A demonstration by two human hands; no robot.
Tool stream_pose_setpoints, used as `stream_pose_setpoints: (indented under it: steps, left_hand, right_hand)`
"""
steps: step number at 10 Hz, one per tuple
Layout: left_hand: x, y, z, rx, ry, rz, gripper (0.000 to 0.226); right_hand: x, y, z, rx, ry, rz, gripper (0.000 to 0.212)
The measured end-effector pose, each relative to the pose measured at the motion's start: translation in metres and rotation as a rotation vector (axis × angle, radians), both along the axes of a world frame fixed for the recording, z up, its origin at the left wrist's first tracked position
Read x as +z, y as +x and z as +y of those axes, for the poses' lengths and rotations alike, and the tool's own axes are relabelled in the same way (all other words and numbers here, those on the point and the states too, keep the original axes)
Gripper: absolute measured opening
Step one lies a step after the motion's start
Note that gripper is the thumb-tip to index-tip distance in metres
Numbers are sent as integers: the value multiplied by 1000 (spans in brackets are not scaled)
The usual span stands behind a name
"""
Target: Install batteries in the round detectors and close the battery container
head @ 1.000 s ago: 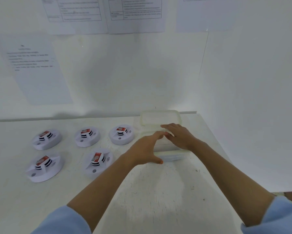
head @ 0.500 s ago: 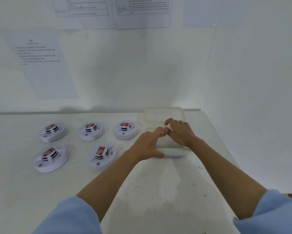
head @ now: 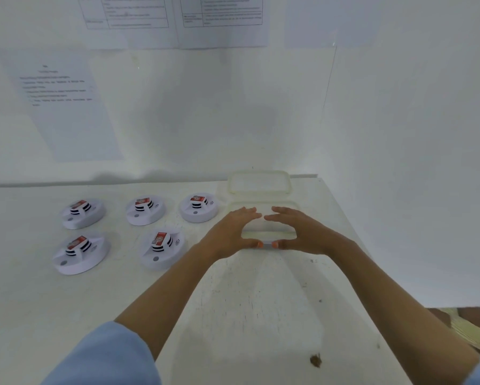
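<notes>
Battery container (head: 263, 227) under both hands, near the right back corner of the white table (head: 247, 301).

Two bare forearms reach forward from light blue sleeves (head: 102, 357). The left hand (head: 230, 234) and right hand (head: 299, 232) lie spread over the container's top. Their fingers are nearly straight, the fingertips almost meet above its middle, and both thumbs sit close together against its near edge. The clear plastic shows in the gap between them. To the left sit five round detectors (head: 162, 247), two nearer and three farther, each showing a red-labelled battery at its middle. Just behind the container lies a second clear rectangular piece (head: 259, 182), lid or tray I cannot tell, by the wall, where printed sheets (head: 64, 107) hang.
</notes>
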State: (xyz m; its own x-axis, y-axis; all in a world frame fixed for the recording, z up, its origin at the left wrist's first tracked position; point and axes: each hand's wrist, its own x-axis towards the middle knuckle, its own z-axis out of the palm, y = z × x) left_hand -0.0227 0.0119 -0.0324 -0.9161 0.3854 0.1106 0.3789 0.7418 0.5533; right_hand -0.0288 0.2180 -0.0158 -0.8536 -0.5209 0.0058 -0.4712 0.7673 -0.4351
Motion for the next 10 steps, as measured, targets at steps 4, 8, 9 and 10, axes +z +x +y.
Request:
stream_pose_setpoints:
  steps: [4, 8, 9, 10]
  left_hand:
    - [1, -13, -1, 30, -15, 5, 65]
    - [2, -20, 1, 44, 12, 7, 65]
    - [-1, -17, 1, 23, 35, 30, 65]
    - [3, -10, -4, 55, 98, 69, 63]
  right_hand:
    - [-3, -12, -1, -14, -62, -5, 56]
    - [-3, -26, -1, -12, -54, -20, 57]
    - [-3, -23, 0, -14, -67, -11, 58]
    - [0, -18, -1, -42, -117, 17, 57]
